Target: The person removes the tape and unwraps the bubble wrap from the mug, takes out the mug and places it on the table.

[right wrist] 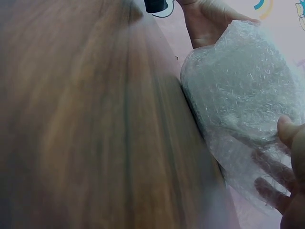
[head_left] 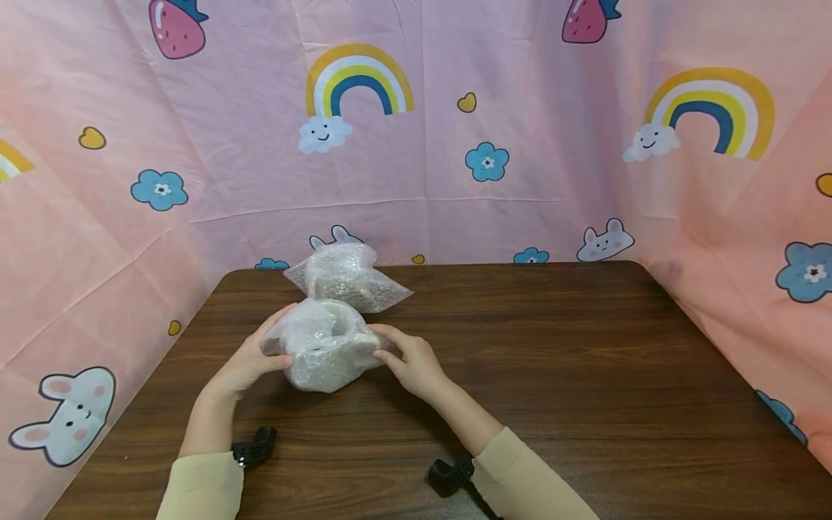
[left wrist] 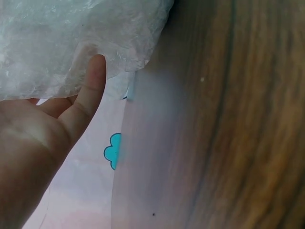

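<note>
Between my two hands is a bubble-wrapped bundle (head_left: 328, 361), its contents hidden by the cloudy plastic. My left hand (head_left: 247, 365) holds its left side, thumb on the near face and fingers behind. On the right side, my right hand (head_left: 414, 366) pinches the loose wrap between thumb and fingers. The right wrist view shows those fingers through the clear film of the bundle (right wrist: 238, 86). In the left wrist view the thumb presses against the wrap (left wrist: 109, 28). A second bubble-wrapped bundle (head_left: 341, 267) stands just behind the first, overlapped by it in the head view.
The dark wooden table (head_left: 552, 361) stretches away to the right of the bundles. A pink patterned cloth (head_left: 422, 159) hangs along its back and sides. Black wrist devices (head_left: 256, 448) sit at both sleeve cuffs.
</note>
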Available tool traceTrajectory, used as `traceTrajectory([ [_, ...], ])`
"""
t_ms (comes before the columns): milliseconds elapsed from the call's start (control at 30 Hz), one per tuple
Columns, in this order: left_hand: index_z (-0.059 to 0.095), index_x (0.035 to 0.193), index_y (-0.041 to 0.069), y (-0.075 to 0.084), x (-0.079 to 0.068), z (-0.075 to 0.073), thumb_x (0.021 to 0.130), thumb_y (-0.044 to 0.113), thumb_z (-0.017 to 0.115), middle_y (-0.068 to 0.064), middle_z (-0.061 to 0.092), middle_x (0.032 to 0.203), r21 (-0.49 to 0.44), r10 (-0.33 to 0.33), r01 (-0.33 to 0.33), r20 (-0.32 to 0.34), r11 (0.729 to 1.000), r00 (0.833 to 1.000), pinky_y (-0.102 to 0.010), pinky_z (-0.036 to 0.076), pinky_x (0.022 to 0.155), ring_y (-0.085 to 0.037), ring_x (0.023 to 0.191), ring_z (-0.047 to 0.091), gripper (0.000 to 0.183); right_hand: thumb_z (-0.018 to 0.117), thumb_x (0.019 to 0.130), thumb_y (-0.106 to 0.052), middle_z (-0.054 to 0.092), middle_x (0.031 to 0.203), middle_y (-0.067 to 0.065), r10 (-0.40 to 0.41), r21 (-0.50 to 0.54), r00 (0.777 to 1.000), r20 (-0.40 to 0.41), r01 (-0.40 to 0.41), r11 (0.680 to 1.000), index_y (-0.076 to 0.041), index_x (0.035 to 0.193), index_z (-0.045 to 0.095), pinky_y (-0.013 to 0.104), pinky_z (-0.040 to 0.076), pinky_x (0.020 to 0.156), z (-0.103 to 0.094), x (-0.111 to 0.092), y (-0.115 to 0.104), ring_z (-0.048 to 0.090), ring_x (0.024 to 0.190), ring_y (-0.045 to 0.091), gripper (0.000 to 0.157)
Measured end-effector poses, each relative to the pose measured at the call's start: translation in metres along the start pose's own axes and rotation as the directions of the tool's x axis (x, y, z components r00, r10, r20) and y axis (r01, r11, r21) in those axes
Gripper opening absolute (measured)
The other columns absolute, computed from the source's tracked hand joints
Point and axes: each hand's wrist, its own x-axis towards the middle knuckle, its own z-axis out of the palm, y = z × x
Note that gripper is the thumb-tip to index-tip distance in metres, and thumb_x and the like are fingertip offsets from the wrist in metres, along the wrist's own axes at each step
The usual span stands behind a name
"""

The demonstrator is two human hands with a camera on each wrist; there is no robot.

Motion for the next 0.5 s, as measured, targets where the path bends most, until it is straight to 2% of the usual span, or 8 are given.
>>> traceTrajectory([
  [100, 0.026, 0.153, 0.020, 0.0004, 0.0018, 0.0018, 0.084, 0.008, 0.072, 0.001, 0.032, 0.148, 0.002, 0.005, -0.005, -0.001, 1.000, 1.000, -0.034, 0.030, 0.097, -0.014, 0.127, 0.032, 0.083, 0.066, 0.090, -0.018, 0.069, 0.092, -0.002, 0.000, -0.012, 1.000, -0.007, 0.000, 1.000, -0.021, 0.133, 0.056, 0.029, 0.048, 0.066, -0.0018, -0.0006, 0.0000, 0.055, 0.073, 0.008, 0.044],
  [300, 0.026, 0.153, 0.020, 0.0011, 0.0034, 0.0053, 0.085, 0.009, 0.070, -0.004, 0.025, 0.154, -0.014, 0.006, -0.006, 0.004, 1.000, 1.000, -0.062, 0.017, 0.102, -0.020, 0.135, 0.022, 0.082, 0.067, 0.090, -0.017, 0.067, 0.084, -0.004, -0.009, -0.026, 1.000, -0.015, 0.009, 1.000, -0.021, 0.132, 0.057, 0.024, 0.045, 0.059, -0.0050, -0.0009, 0.0000, 0.054, 0.068, 0.006, 0.044],
  [500, 0.027, 0.153, 0.019, 0.0029, 0.0062, 0.0099, 0.085, 0.009, 0.070, -0.005, 0.024, 0.155, -0.005, 0.009, -0.009, -0.011, 1.000, 1.000, -0.064, 0.014, 0.103, -0.025, 0.137, 0.019, 0.081, 0.067, 0.090, -0.017, 0.067, 0.083, -0.005, -0.006, -0.031, 1.000, -0.019, 0.006, 1.000, -0.022, 0.132, 0.057, 0.025, 0.045, 0.059, -0.0087, -0.0014, 0.0008, 0.055, 0.067, 0.006, 0.044],
])
